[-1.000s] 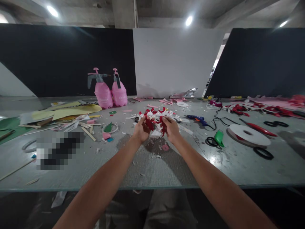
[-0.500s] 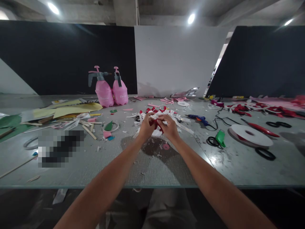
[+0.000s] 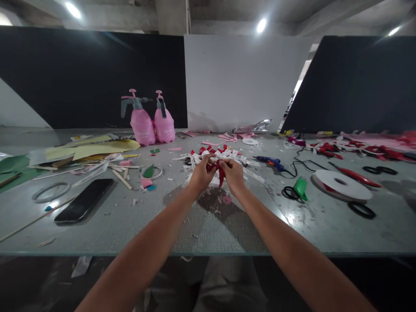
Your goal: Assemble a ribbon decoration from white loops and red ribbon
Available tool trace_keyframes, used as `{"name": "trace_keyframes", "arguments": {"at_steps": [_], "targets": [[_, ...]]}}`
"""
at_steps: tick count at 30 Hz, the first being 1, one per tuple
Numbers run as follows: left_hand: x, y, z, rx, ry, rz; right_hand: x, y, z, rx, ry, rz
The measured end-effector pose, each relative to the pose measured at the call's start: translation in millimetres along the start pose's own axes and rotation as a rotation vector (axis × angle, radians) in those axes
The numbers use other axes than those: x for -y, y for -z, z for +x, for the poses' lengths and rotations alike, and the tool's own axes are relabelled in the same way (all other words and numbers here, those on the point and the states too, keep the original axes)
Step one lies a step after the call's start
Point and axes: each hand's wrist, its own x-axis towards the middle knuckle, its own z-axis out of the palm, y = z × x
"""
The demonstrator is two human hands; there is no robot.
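Note:
A short piece of red ribbon (image 3: pixel 221 174) is pinched between my two hands above the middle of the table, one end hanging down. My left hand (image 3: pixel 202 174) closes on its left side, fingertips bent inward. Opposite it, my right hand (image 3: pixel 232 174) grips the ribbon with thumb and fingers. Just behind the hands lies a heap of white and red ribbon pieces (image 3: pixel 227 153), partly covered by my fingers. A small pink disc (image 3: pixel 226 199) rests on the table below the hands.
Right of the hands lie a blue glue gun (image 3: pixel 271 162) with its cord, green-handled snips (image 3: pixel 300 188), a white ribbon spool (image 3: pixel 342 184) and red pliers (image 3: pixel 359 177). To the left are a phone (image 3: pixel 85 201), a grey ring (image 3: pixel 51 192) and two pink spray bottles (image 3: pixel 142 126).
The red ribbon now shows more, its end hanging lower between my hands. My fingers have shifted slightly on it; both hands stay at the same spot.

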Motion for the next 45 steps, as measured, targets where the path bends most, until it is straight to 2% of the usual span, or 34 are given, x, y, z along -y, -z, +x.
{"name": "trace_keyframes", "arguments": {"at_steps": [4,6,9,14,19,21,26,28,32,35,39,42,45], "targets": [[-11.6,0.8,-4.4,-0.016,-0.03,0.021,-4.7,-4.6,2.4,0.004,-0.395,0.265],[-13.1,2.0,-4.6,0.024,-0.089,0.116,-1.4,-5.0,1.9,0.038,-0.47,0.327],[-10.2,3.6,-3.0,0.046,-0.137,0.213,4.3,-2.6,0.6,0.115,-0.46,0.328],[-5.1,4.6,-0.9,-0.004,-0.101,0.161,3.5,6.3,0.9,0.245,-0.43,0.295],[2.9,8.3,4.9,0.011,-0.144,0.333,-0.1,14.9,5.6,0.383,-0.439,0.266],[7.9,10.7,8.8,0.027,-0.084,0.274,-0.4,17.3,8.0,0.434,-0.481,0.268],[12.0,17.8,11.6,0.125,0.246,-0.208,0.8,21.8,8.2,0.6,-0.586,0.373],[9.5,20.2,9.1,0.156,0.349,-0.333,0.9,22.2,4.9,0.667,-0.612,0.425],[5.9,20.7,6.9,0.2,0.443,-0.442,-1.7,18.8,-2.8,0.727,-0.655,0.577],[7.7,18.5,12.0,0.091,0.352,-0.351,-4.3,13.5,-4.6,0.611,-0.665,0.638],[8.7,19.1,18.7,-0.103,0.007,0.11,-4.5,9.3,-1.2,0.414,-0.634,0.631],[5.4,21.3,15.9,-0.091,-0.214,0.399,-2.8,10.6,1.7,0.375,-0.609,0.623],[0.8,20.5,9.3,-0.043,-0.281,0.622,-1.5,12.7,2.8,0.359,-0.598,0.6]]}}
